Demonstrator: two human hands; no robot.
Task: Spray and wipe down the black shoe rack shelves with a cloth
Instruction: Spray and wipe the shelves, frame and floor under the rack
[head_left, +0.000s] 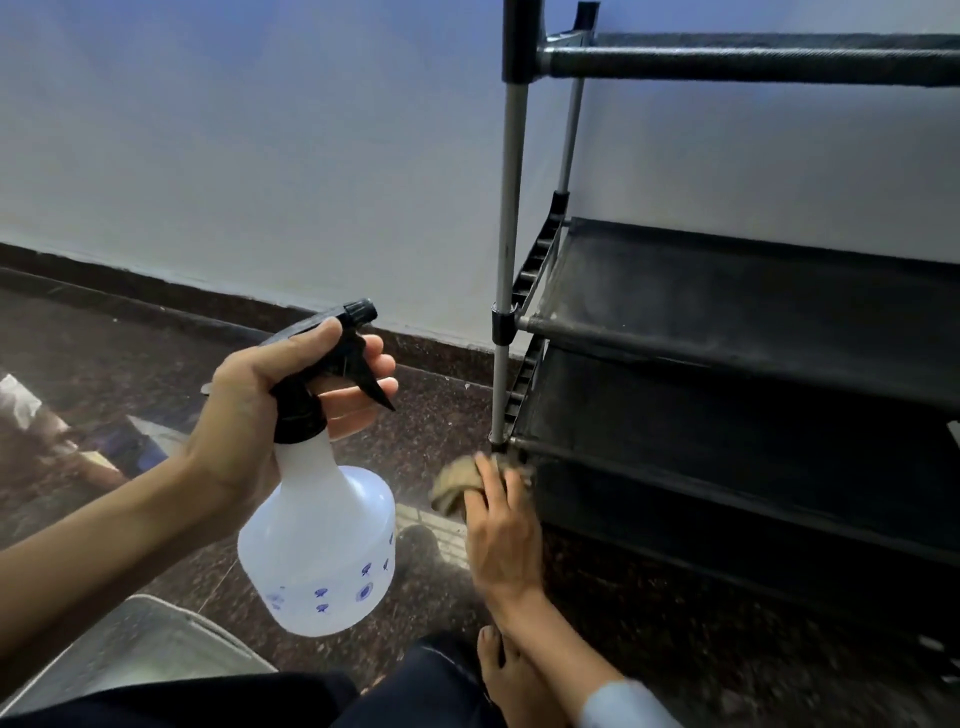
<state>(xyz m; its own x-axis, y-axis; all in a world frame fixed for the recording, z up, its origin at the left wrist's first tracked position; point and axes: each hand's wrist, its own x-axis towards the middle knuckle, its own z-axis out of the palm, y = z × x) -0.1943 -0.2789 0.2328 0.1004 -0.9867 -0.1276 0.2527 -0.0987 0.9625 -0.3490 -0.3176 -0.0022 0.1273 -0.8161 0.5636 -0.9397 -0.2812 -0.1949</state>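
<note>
The left hand (270, 410) grips the neck of a translucent white plastic spray bottle (319, 525), fingers near its black trigger. The right hand (501, 530) presses a crumpled tan cloth (457, 486) against the lower front corner of the shoe rack (727, 322), which has black fabric shelves on metal tubes.

dim, bluish light | floor (156, 332) glare | lower edge blurred, wide-angle bend
</note>
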